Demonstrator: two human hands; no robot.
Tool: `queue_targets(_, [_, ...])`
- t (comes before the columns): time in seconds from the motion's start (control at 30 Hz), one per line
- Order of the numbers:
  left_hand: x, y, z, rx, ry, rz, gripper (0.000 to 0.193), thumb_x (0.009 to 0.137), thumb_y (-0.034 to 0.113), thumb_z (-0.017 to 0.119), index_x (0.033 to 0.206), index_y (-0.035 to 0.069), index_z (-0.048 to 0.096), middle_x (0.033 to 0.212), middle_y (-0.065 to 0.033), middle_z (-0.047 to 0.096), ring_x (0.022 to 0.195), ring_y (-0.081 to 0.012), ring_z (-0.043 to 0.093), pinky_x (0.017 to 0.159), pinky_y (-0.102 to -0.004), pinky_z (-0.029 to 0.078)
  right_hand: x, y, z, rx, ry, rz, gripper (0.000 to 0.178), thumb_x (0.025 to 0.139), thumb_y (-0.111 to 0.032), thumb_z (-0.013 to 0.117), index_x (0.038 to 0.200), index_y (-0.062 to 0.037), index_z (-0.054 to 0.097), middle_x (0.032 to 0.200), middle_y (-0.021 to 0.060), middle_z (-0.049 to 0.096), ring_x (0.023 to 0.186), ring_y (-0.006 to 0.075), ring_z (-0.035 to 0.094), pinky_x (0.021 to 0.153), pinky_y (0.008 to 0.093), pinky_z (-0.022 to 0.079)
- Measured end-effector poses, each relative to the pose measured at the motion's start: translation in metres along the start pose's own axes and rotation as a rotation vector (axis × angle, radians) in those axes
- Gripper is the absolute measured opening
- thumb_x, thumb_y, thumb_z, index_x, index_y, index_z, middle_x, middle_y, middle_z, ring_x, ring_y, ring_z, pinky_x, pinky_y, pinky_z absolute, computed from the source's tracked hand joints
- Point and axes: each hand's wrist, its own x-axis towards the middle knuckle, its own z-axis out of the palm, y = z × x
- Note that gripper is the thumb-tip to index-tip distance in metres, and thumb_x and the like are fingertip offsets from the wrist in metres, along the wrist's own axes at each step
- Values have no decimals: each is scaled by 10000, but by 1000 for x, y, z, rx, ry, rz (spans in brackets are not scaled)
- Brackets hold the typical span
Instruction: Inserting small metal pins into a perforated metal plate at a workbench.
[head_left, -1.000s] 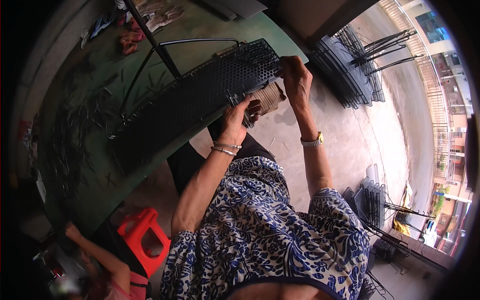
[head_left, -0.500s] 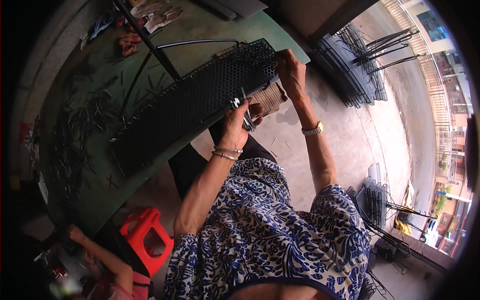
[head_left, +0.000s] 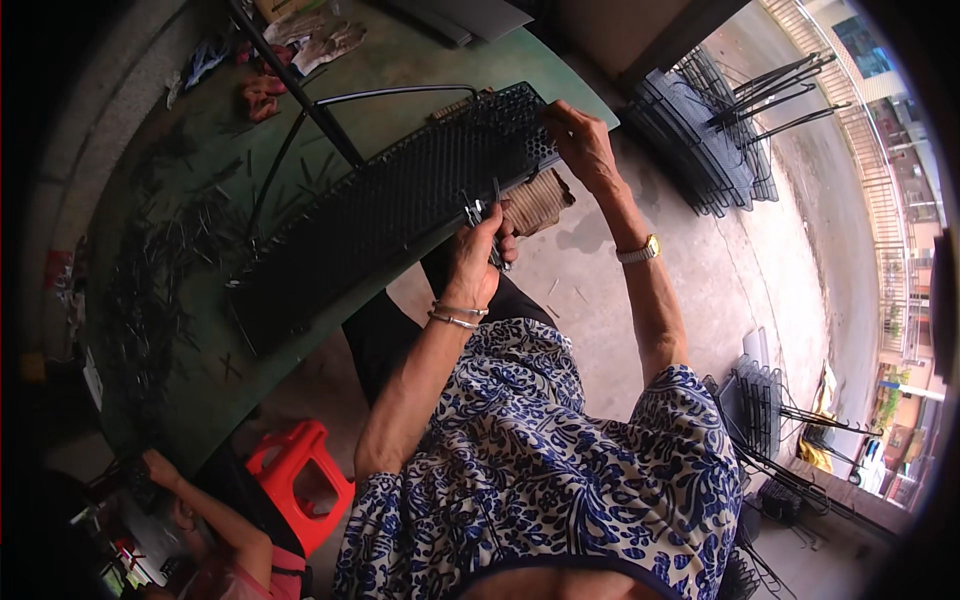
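A long black mesh rack with a bent wire frame lies slantwise on the green table. My left hand is closed round a silver metal hand tool, perhaps pliers, beside the rack's near edge. Its thumb lies along the tool. At the rack's right end, my right hand has its fingers pinched together at the corner. Whether they grip the rim or a small piece is hidden. Brown corrugated cardboard shows under that end.
Dark thin strips lie scattered on the table's left. Gloves sit at the back. Stacked black racks stand on the floor at right, more nearer. A red stool and a co-worker's arm are at lower left.
My right hand has shifted slightly left and down at the rack's corner, fingers still pinched. The tool in my left hand has turned a little. The rack stays almost in place.
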Motion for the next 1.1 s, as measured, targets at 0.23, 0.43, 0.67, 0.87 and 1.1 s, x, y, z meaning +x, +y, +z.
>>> queue_targets(0.23, [-5,-3,7,-2,28,30,135,894,217,649,890,93,598,623,11,482,482,-85,418,429,-234,331,-2,5,3,36,23,-49,173,839,26,571,994,-18,634,777,109,637,665,168,617,632,286,492])
queue_targets(0.43, [-6,-1,9,-10,14,30,156,876,221,676,842,98,585,627,7,506,479,-85,432,422,-227,328,-6,13,11,-150,3,-48,185,842,-33,579,1007,-74,652,895,111,634,755,256,626,661,320,495])
queue_targets(0.67, [-10,-1,17,20,56,86,160,875,216,677,825,90,591,624,10,508,476,-82,440,413,-226,331,-14,11,24,-466,67,-90,245,857,-161,592,1086,-176,676,978,119,595,839,289,605,709,370,494])
queue_targets(0.87, [-13,2,19,54,45,118,164,872,210,676,832,67,605,667,8,546,492,-72,449,413,-208,314,-31,-36,1,21,-86,257,245,891,-211,603,1079,-64,656,900,111,626,815,206,614,714,324,480])
queue_targets(1.1, [-17,-2,27,147,38,159,157,853,220,682,830,78,620,660,2,573,514,-64,477,412,-196,317,-58,-52,-5,301,-341,402,282,895,-250,628,996,14,631,830,55,626,805,106,562,721,291,459])
